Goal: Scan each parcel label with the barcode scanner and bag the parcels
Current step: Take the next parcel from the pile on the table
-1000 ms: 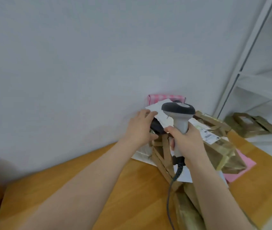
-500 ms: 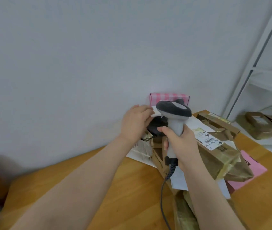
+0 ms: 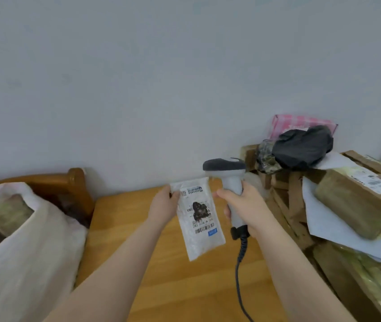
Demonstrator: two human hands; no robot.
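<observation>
One white parcel (image 3: 200, 225) pinched at top corner by left hand (image 3: 162, 209), hanging just left of barcode scanner (image 3: 230, 182); right hand (image 3: 247, 210) curled round scanner grip. Risks: scanner nose seems aimed past label (image 3: 202, 219), likely misread; light pinch, slick parcel may slip; cord (image 3: 239, 263) may snag.

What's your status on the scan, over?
Left hand pinches white parcel, label facing camera. Right hand grips scanner beside it. Nothing blocks the label.

Left grip (image 3: 163, 206) and right grip (image 3: 248, 205) both curled.
</observation>
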